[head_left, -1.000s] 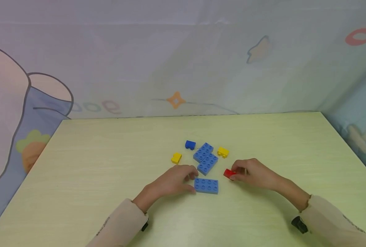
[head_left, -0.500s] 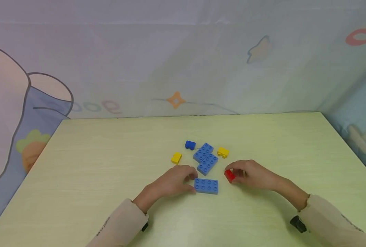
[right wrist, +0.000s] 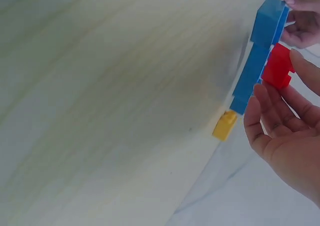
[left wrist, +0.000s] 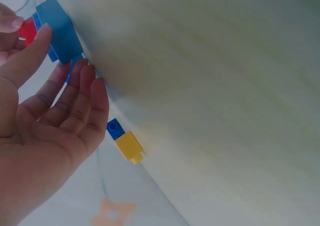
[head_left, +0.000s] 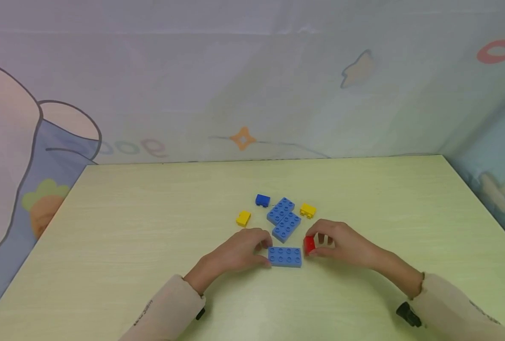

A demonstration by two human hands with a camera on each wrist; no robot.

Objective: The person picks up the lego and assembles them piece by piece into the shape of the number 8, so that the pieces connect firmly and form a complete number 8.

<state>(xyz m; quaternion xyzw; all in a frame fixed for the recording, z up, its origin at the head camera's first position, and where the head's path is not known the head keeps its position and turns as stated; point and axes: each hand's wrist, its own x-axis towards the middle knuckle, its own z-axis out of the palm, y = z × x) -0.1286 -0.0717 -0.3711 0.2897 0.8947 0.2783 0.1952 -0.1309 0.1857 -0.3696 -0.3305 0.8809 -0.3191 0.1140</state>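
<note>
My left hand (head_left: 245, 248) holds the left end of a light blue building brick (head_left: 284, 257) with thumb and fingers. This brick lies lengthwise on the table, studs up. To its right, my right hand (head_left: 342, 241) pinches a small red building brick (head_left: 309, 246) between thumb and fingers. A narrow gap separates the red brick from the blue brick's right end in the head view. In the right wrist view the red brick (right wrist: 278, 66) hides part of the blue bricks behind it. The curled lower fingers of my right hand hold nothing else.
Two more light blue bricks (head_left: 286, 226) lie side by side, slanted, just behind. Around them are a small dark blue brick (head_left: 262, 200), a yellow brick (head_left: 243, 218) on the left and another yellow brick (head_left: 308, 210) on the right. A printed cloth (head_left: 252, 85) hangs behind the table (head_left: 150, 203).
My right hand has brought the red brick left, close to the blue brick's right end, and turned it. The left hand and the blue brick stay where they were.
</note>
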